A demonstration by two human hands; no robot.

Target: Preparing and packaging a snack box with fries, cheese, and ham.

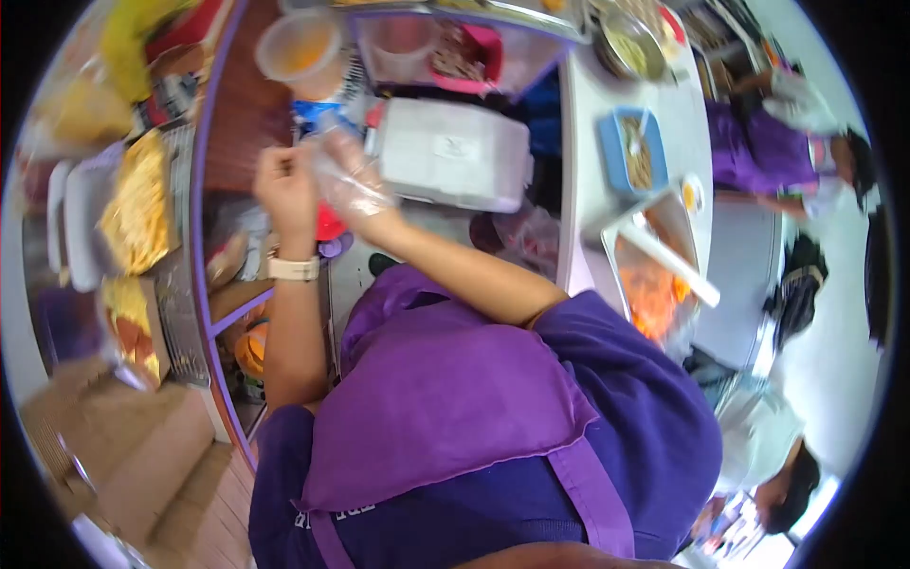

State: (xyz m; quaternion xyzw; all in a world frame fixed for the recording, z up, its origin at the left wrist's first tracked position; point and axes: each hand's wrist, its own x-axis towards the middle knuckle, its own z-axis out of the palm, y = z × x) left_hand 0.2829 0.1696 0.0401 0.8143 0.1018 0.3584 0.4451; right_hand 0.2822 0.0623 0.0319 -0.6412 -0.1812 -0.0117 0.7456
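Observation:
My left hand [284, 181], bare with a pale watch on the wrist, is raised with curled fingers; whether it pinches anything is not clear. Close beside it, my right hand [350, 174] wears a clear plastic glove [359, 186], its fingers extended and blurred. Behind the gloved fingertips lies a blue item [309, 112]. To the right of my hands sits a closed white plastic box [455, 153] with a lid. Beyond them stands a clear round tub [298, 53] with orange contents. Below my hands is a red object [329, 222], partly hidden.
On the white counter [586, 142] at right are a blue container [635, 149] with a spoon, a metal tray [650, 284] of orange food and a metal bowl [631, 46]. At left, yellow food [138, 206] rests beside a wire rack. Two people stand at far right.

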